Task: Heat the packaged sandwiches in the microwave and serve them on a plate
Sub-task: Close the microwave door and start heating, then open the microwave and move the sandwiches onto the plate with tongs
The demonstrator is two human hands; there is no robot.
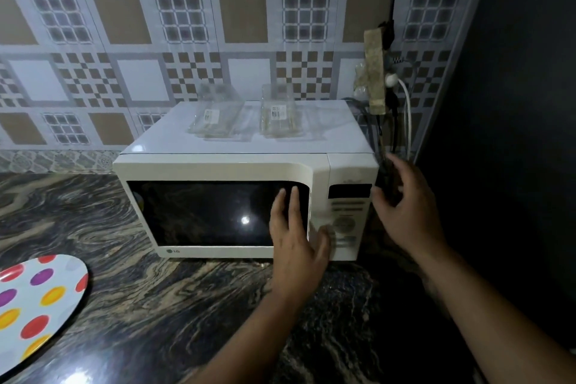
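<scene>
A white microwave [218, 165] stands on the dark marbled counter with its door closed. Two clear plastic sandwich packages lie on its top, one on the left [215, 115] and one on the right [279, 114]. My left hand [296, 234] lies flat against the right part of the dark door window, fingers straight and pointing up, thumb near the control panel [346, 221]. My right hand [408, 212] hovers at the microwave's right side with fingers spread, holding nothing. A white plate with coloured dots [37, 299] lies at the lower left.
A power strip [375, 72] with plugs and cables hangs on the tiled wall behind the microwave's right corner. A dark wall [514, 134] closes off the right side. The marbled counter [156, 305] stretches in front of the microwave.
</scene>
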